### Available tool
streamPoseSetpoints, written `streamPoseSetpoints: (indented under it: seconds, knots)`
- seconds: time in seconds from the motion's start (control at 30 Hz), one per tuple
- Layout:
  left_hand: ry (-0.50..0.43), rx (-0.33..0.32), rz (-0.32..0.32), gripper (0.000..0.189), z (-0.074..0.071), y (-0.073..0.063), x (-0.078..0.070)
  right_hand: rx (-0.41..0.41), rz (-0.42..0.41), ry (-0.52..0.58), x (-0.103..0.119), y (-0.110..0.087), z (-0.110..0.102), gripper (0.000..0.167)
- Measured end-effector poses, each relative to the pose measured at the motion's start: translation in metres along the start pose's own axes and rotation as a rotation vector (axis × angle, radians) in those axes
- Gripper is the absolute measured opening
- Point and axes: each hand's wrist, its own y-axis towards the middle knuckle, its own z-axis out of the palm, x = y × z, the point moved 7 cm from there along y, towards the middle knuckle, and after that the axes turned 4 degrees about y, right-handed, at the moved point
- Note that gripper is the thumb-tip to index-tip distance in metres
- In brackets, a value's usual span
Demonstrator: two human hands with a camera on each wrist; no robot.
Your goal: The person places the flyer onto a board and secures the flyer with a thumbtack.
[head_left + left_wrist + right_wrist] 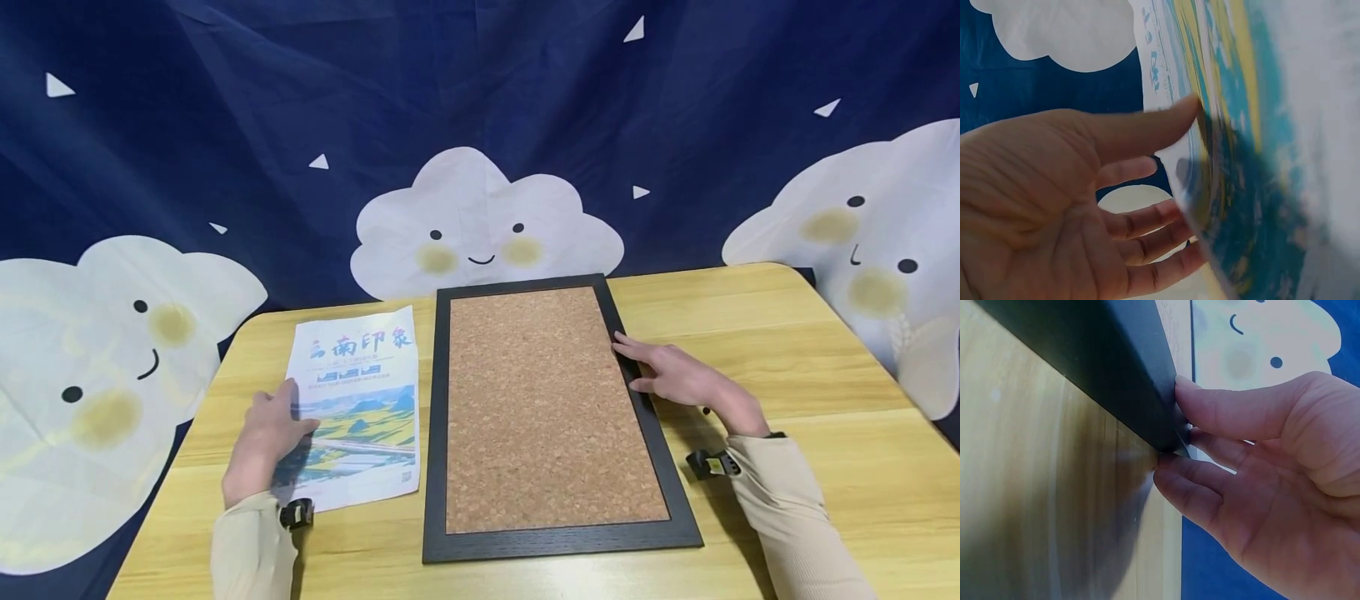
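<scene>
A printed poster [360, 358] with blue Chinese characters and a green-yellow landscape lies on the table's left side. My left hand [264, 433] pinches its left edge; in the left wrist view the thumb [1154, 131] lies on the printed face, with several fingers at and behind the edge. To the poster's right lies a cork board [551, 408] in a black frame [438, 400]. My right hand [678, 375] touches the frame's right side with fairly straight fingers. The right wrist view has the thumb [1229, 409] against the frame's upper edge and fingertips low along its side.
Both things lie on a light wooden table [795, 358] with rounded far corners. Behind it hangs a dark blue cloth [480, 75] printed with smiling white clouds. A small black dot-like object [706, 411] is beside the right wrist. Each wrist wears a black camera strap.
</scene>
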Motion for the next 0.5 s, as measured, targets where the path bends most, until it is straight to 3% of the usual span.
streamPoseSetpoints:
  seconds: [0.17, 0.5]
  knots:
    - [-0.064, -0.092, -0.014, 0.075, -0.008, -0.003, 0.002, 0.003, 0.004, 0.008, -0.001, 0.001, 0.001, 0.067]
    - [-0.197, -0.4, -0.033, 0.043, -0.047, -0.026, -0.009, 0.009, 0.01, 0.016, -0.002, 0.001, 0.0, 0.068]
